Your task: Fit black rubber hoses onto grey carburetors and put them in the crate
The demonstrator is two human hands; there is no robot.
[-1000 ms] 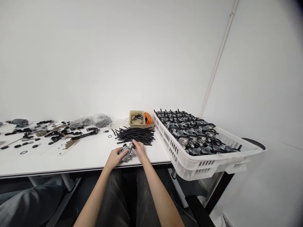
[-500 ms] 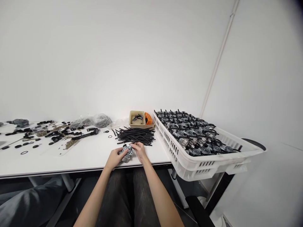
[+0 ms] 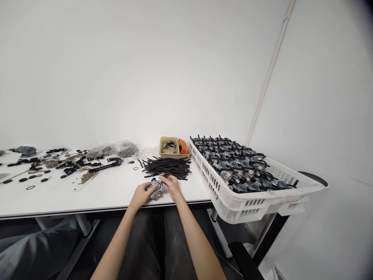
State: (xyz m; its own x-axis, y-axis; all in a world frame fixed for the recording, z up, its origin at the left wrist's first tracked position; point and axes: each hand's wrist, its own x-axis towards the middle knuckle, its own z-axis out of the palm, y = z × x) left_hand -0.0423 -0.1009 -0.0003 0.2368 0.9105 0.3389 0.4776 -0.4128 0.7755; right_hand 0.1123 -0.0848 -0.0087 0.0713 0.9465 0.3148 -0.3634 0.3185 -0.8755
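From where I stand, the person's left hand (image 3: 140, 195) grasps 1 gray metal carburetor (image 3: 156, 193) near the front edge of the white table (image 3: 110, 196), thumb on top, while the right hand (image 3: 172, 187) has its fingers bunched at the part's 2 o'clock side, though I can't tell what they pinch. A pile of black rubber hoses (image 3: 166, 166) lies just beyond, toward 12 to 1 o'clock, with a beige tray (image 3: 169, 154) behind it; toward 3 o'clock a white plastic crate (image 3: 230, 207) holds rows of hose-fitted carburetors (image 3: 233, 163), and a black wristwatch (image 3: 117, 162) lies toward 10.
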